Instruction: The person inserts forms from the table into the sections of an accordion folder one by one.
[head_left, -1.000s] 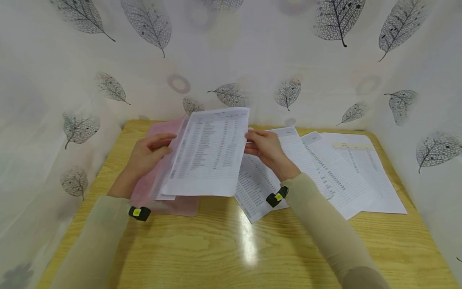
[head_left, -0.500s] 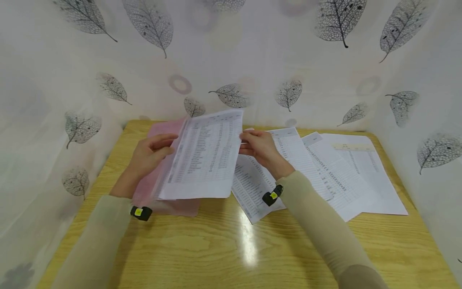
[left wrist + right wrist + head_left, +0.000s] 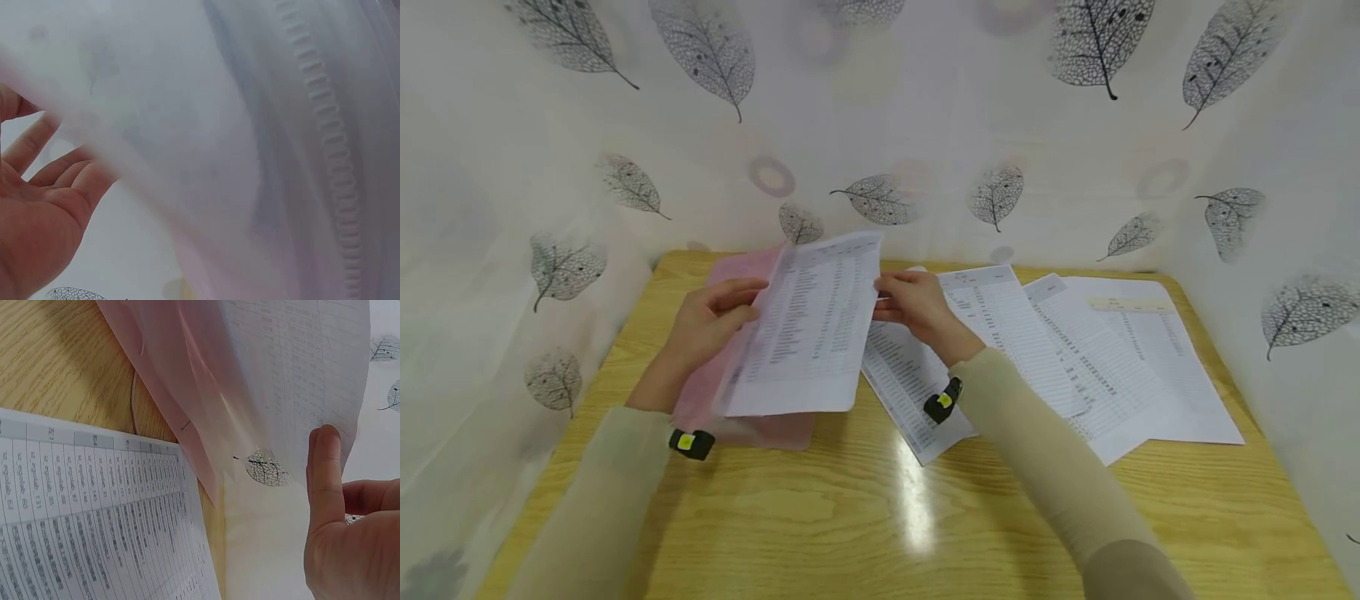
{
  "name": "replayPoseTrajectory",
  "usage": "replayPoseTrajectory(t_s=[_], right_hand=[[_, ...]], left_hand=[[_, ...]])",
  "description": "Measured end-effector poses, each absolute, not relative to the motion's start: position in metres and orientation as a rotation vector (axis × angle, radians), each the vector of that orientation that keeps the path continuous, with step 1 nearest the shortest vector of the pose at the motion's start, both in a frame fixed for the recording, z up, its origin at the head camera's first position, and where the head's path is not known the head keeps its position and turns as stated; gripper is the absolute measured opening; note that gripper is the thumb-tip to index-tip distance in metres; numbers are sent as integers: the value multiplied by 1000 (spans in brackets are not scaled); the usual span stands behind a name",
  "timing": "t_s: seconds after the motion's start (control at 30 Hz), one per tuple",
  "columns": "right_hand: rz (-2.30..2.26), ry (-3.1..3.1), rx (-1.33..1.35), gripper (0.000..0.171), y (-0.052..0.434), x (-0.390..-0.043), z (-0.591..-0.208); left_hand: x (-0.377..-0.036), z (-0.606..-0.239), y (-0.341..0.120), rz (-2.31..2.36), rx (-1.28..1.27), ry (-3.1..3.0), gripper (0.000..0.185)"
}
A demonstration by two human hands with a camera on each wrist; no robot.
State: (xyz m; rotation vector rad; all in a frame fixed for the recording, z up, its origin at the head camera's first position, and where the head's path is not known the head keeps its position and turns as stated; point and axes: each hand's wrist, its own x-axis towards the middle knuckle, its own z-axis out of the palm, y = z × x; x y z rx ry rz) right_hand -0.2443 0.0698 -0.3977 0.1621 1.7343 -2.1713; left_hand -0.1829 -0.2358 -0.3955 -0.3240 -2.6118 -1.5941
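Over a wood-grain worktop (image 3: pixel 760 517), seen from the head camera, a person's right hand (image 3: pixel 917 304) pinches the right edge of a printed sheet (image 3: pixel 808 325), bowed slightly above a pink folder (image 3: pixel 775 431); the left hand (image 3: pixel 711 321) is at the folder, left of the sheet, and loose printed pages (image 3: pixel 1030 342) fan out to the right. The sheet could crease or snag on the folder, its bend and one-sided hold being the likely cause. Against half a second ago, sheet and right hand have shifted left; the left hand has barely moved. From the left wrist, loosely spread fingers (image 3: pixel 59 165) reach behind translucent film (image 3: pixel 169 144) beside a slotted strip (image 3: pixel 331 125); whether they pinch it cannot be told. From the right wrist, straight fingers (image 3: pixel 326 462) lie against the sheet's edge, one loose page at lower left
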Motion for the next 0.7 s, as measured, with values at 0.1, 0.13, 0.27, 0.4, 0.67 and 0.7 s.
replayPoseTrajectory(t_s=[0.1,0.13,0.27,0.4,0.67,0.7], right_hand=[[-2167,1722,170,41,62,-246,-400],[-2165,1721,172,41,59,-246,-400],[-2161,1711,201,40,50,-247,-403],[-2161,1715,221,39,41,-249,-403],[-2208,1727,221,36,38,-251,-403],[-2211,1729,227,36,38,-251,-403]], left_hand=[[-183,-395,-236,-1606,-323,-2608,39],[-183,-395,-236,-1607,-323,-2607,39],[-183,-396,-236,-1621,-328,-2598,38],[-183,-396,-237,-1625,-331,-2585,38],[-182,-393,-238,-1586,-327,-2603,38],[-182,-393,-239,-1581,-324,-2607,38]])
